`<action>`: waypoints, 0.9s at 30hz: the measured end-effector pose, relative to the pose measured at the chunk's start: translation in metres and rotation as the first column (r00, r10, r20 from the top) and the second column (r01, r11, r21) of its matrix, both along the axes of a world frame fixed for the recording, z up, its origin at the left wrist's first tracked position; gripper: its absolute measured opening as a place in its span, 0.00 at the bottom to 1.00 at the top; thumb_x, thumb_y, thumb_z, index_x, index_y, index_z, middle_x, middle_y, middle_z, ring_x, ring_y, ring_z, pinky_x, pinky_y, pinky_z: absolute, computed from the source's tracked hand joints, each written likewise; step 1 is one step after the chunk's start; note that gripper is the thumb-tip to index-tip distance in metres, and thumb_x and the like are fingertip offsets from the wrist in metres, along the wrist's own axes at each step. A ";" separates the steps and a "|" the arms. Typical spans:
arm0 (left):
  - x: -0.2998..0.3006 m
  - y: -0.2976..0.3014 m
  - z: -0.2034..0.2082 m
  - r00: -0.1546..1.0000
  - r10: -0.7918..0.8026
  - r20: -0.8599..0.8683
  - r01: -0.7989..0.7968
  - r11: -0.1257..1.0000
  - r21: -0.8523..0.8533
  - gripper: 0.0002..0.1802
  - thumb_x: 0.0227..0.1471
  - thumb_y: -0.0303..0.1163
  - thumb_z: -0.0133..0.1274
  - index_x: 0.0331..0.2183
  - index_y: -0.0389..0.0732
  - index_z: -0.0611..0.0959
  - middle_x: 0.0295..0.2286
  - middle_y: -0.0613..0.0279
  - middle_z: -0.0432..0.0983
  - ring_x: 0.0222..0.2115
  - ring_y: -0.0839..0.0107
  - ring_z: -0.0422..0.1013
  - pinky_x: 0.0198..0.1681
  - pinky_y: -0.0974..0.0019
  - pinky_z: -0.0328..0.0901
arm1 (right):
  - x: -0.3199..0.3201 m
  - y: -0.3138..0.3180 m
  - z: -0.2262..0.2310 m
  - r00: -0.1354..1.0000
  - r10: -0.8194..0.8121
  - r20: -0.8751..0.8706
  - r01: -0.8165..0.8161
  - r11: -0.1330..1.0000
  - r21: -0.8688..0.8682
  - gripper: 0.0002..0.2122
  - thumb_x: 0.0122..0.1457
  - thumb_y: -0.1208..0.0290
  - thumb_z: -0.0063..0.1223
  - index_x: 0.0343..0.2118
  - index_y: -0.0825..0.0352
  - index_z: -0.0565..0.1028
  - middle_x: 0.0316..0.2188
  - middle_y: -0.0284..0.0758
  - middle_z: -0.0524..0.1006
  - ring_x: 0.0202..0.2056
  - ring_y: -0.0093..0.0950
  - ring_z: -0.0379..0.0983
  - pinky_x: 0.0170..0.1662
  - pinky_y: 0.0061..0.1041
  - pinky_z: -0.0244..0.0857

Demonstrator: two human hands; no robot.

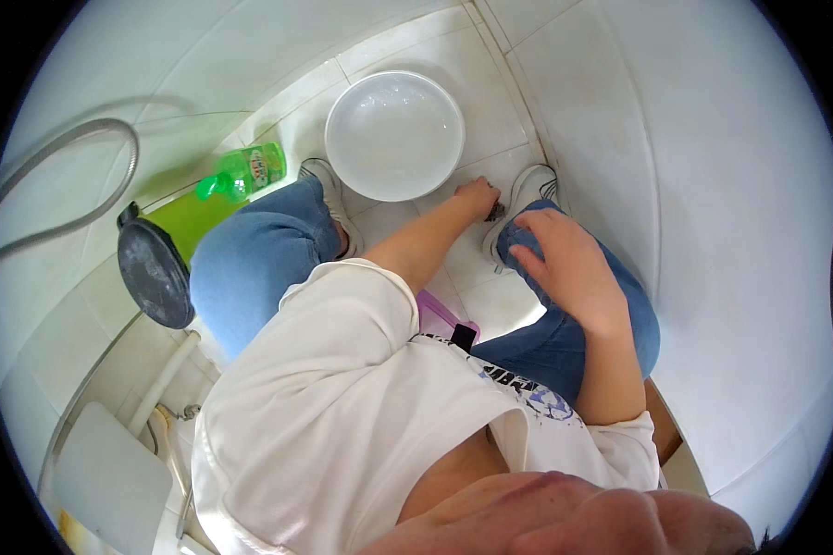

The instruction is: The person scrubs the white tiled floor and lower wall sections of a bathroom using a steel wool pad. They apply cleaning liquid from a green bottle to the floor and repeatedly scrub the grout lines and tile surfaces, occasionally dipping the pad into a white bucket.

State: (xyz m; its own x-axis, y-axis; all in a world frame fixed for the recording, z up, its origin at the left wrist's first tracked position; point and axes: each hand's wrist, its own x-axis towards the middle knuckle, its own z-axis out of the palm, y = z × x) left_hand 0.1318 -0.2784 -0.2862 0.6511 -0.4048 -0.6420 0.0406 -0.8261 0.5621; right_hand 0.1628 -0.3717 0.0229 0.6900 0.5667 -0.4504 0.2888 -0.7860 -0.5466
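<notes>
My left hand reaches across to the floor between my feet, beside my right shoe. Its fingers are closed on a small dark thing, mostly hidden and too small to name. My right hand hangs over my right shin, back up, thumb apart and fingers loosely stretched, with nothing in it. Just beyond both shoes, a round white basin stands on the tiles; its inside looks pale and shiny, and I cannot tell how much liquid it holds.
A green bottle stands at the left near a lime-green bin with a dark lid. A metal shower hose curves along the left wall. A smooth white wall rises close on my right. Something purple shows beneath me.
</notes>
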 end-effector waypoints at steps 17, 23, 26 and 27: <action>0.046 0.127 0.208 0.923 0.323 0.209 -0.182 0.844 -0.505 0.23 0.40 0.27 0.58 0.43 0.43 0.77 0.36 0.58 0.76 0.36 0.65 0.72 0.42 0.64 0.66 | 0.027 0.022 -0.021 0.986 -0.025 0.166 0.017 0.999 0.052 0.19 0.51 0.66 0.56 0.45 0.65 0.70 0.42 0.43 0.73 0.44 0.40 0.69 0.45 0.36 0.64; 0.009 0.156 0.290 0.847 0.411 0.338 -0.233 0.857 -0.459 0.29 0.39 0.20 0.57 0.47 0.43 0.72 0.41 0.54 0.72 0.40 0.62 0.70 0.41 0.62 0.67 | 0.015 0.049 -0.017 0.998 -0.052 0.024 0.039 0.924 0.380 0.27 0.48 0.64 0.60 0.50 0.68 0.66 0.43 0.43 0.73 0.42 0.37 0.71 0.44 0.31 0.65; 0.002 0.158 0.284 0.765 0.506 0.398 -0.266 0.812 -0.520 0.32 0.38 0.21 0.56 0.49 0.43 0.69 0.42 0.49 0.70 0.43 0.54 0.68 0.44 0.58 0.65 | 0.006 0.067 -0.022 0.981 -0.141 0.134 0.060 0.874 0.483 0.31 0.45 0.62 0.63 0.51 0.69 0.65 0.43 0.45 0.73 0.43 0.39 0.71 0.45 0.31 0.65; 0.005 0.159 0.275 0.737 0.469 0.486 -0.201 0.839 -0.506 0.32 0.39 0.20 0.55 0.50 0.43 0.68 0.42 0.49 0.70 0.43 0.54 0.68 0.44 0.58 0.65 | 0.004 0.071 -0.032 0.968 -0.193 0.160 0.080 0.842 0.533 0.32 0.44 0.61 0.64 0.50 0.70 0.65 0.42 0.46 0.73 0.44 0.41 0.70 0.46 0.33 0.64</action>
